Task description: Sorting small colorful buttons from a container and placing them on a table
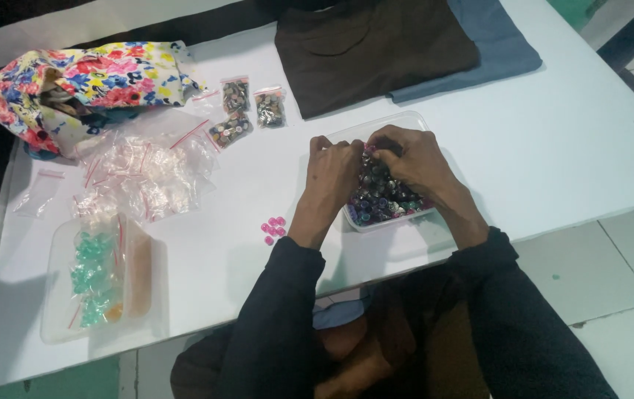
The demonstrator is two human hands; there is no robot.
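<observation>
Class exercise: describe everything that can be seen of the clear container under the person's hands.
The clear container looks like thin see-through plastic, rectangular with rounded corners and no lid on it. It sits flat on the white table, near the front edge, below the folded brown cloth. It is filled with small round pieces, mostly dark, some pink or purple. The left hand and right hand reach into it, fingertips meeting over the pieces.

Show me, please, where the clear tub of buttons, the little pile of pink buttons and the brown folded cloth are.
clear tub of buttons [406,122], head view, far rim.
pink buttons [273,228], head view, pile's middle.
brown folded cloth [372,44], head view, its centre.
</observation>
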